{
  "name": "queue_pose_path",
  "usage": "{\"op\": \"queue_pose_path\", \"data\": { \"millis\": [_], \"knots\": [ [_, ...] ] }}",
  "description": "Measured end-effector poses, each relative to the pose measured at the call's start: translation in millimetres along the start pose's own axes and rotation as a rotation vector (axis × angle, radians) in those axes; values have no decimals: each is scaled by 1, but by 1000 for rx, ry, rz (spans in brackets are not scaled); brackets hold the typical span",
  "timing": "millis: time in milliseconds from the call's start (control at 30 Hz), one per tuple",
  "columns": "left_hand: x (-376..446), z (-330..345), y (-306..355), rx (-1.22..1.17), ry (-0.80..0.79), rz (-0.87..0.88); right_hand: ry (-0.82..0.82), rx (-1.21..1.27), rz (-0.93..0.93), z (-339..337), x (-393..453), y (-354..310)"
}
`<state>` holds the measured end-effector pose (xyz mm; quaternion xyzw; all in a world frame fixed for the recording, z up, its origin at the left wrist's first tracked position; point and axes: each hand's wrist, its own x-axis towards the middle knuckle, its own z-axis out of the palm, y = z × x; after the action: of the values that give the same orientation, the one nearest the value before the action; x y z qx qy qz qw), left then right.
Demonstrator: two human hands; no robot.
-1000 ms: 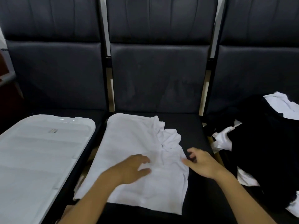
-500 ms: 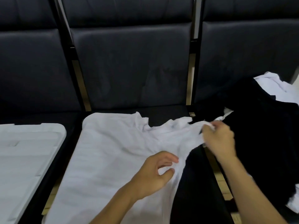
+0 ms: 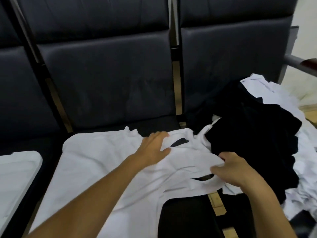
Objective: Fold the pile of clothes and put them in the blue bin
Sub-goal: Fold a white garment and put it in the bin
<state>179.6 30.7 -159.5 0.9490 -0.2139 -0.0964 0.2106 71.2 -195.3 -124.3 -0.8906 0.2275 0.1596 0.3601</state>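
Note:
A white T-shirt (image 3: 96,162) lies spread across the middle black seat, its right part reaching toward the pile. My left hand (image 3: 154,146) rests flat on the shirt near its upper edge, fingers straight. My right hand (image 3: 235,169) pinches a fold of the shirt's right side, next to the neck opening. On the right seat sits the pile of clothes: black garments (image 3: 253,138) on top of white ones (image 3: 308,162). The blue bin itself is not in view.
A white plastic lid (image 3: 15,170) lies on the left seat. Black padded seat backs (image 3: 106,79) stand behind. A grey armrest (image 3: 293,60) shows at the far right, with pale floor beyond it.
My left hand moved up and now lies flat on the shirt's upper edge. My right hand came down and toward me, still pinching the shirt's right side. The shirt lies more spread out.

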Motion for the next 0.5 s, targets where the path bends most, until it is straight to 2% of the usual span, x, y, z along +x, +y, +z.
{"op": "queue_pose_path", "data": {
  "millis": [67,133,233,333,433,500],
  "knots": [
    [39,4,18,-37,-104,-50,-65,231,-78,-11,-4,3],
    [64,14,37,-166,-141,-148,-112,406,-149,-20,-9,3],
    [87,24,72,-363,-245,-385,-167,479,-183,-30,-8,8],
    [96,24,90,-629,-389,-509,-215,426,-139,-33,-5,14],
    [101,14,89,-887,-311,-587,-253,426,-110,-38,-7,22],
    [104,-1,93,-1129,-288,-625,-191,419,-92,-42,-6,27]
  ]
}}
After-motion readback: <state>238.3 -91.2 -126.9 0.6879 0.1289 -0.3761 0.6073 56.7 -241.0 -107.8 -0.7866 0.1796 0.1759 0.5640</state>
